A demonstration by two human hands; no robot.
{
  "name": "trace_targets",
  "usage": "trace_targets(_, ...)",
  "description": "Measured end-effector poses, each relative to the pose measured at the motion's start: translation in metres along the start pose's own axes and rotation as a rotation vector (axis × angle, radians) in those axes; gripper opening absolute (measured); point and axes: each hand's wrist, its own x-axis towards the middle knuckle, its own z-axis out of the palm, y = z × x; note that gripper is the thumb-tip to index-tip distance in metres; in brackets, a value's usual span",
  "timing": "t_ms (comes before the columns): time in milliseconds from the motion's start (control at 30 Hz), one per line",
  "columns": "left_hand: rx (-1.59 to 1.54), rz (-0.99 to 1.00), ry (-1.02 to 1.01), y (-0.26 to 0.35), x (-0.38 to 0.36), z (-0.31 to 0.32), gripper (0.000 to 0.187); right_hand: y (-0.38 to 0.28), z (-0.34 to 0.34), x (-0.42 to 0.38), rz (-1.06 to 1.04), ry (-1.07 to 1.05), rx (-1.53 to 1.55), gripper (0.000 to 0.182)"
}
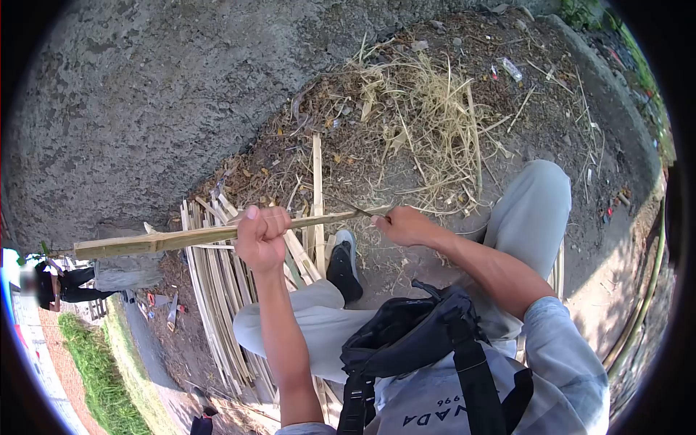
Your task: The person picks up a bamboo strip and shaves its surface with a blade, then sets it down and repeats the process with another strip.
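A long split bamboo strip lies across in front of me, its wide end at the left and its far end tapering toward the right. My left hand is closed round it, thumb up. My right hand is closed round a knife, whose handle the fingers hide. Its thin dark blade touches or crosses the strip near the narrow end; the exact contact is too small to tell. Below my left hand, many cut bamboo slats lie side by side on the ground, beside my dark shoe.
A heap of pale shavings covers the dirt ahead. A rough grey concrete wall rises at upper left. One upright slat stands out near my foot. A dark bag hangs at my front. Another person is at far left.
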Motion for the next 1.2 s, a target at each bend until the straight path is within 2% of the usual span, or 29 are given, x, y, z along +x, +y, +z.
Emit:
trace_targets(100, 0.001, 0.035, -0.078, 0.004, -0.010, -0.011, 0.050, -0.014, -0.001, -0.012, -0.063, -0.019, 0.018, 0.058)
trace_targets(200, -0.020, 0.032, -0.090, 0.004, -0.015, -0.017, 0.050, -0.043, 0.002, -0.034, -0.307, 0.043, 0.098, 0.054)
trace_targets(300, -0.017, 0.034, -0.083, 0.004, -0.022, -0.011, 0.050, -0.037, 0.034, -0.033, -0.339, 0.199, 0.165, 0.051)
trace_targets(400, 0.009, 0.080, -0.168, 0.006, -0.026, 0.000, 0.051, 0.011, 0.064, -0.020, -0.089, 0.237, 0.099, 0.049)
trace_targets(500, 0.040, 0.129, -0.253, 0.010, -0.027, 0.011, 0.051, 0.012, 0.054, -0.036, -0.017, 0.152, 0.143, 0.049)
trace_targets(600, 0.013, 0.118, -0.255, 0.008, -0.027, 0.008, 0.051, -0.025, 0.046, -0.053, -0.286, 0.241, 0.193, 0.049)
trace_targets(700, -0.022, 0.108, -0.269, 0.009, -0.025, 0.005, 0.049, -0.029, 0.057, -0.043, -0.228, 0.285, 0.267, 0.050)
trace_targets(733, -0.035, 0.104, -0.287, 0.009, -0.025, 0.002, 0.049, -0.018, 0.058, -0.033, -0.093, 0.182, 0.247, 0.052)
trace_targets(833, -0.068, 0.115, -0.338, 0.007, -0.024, 0.002, 0.048, 0.000, 0.056, -0.025, -0.011, 0.152, 0.215, 0.050)
trace_targets(1033, -0.096, 0.093, -0.264, 0.005, -0.023, -0.005, 0.046, -0.051, 0.043, -0.062, -0.327, 0.226, 0.217, 0.049)
trace_targets(1100, -0.096, 0.085, -0.285, 0.008, -0.022, -0.003, 0.046, -0.038, 0.059, -0.049, -0.194, 0.262, 0.230, 0.050)
trace_targets(1167, -0.091, 0.091, -0.285, 0.008, -0.025, -0.005, 0.046, 0.005, 0.080, -0.014, -0.085, 0.300, 0.189, 0.050)
trace_targets(1200, -0.091, 0.096, -0.282, 0.008, -0.026, -0.006, 0.046, 0.011, 0.075, -0.006, 0.003, 0.250, 0.219, 0.051)
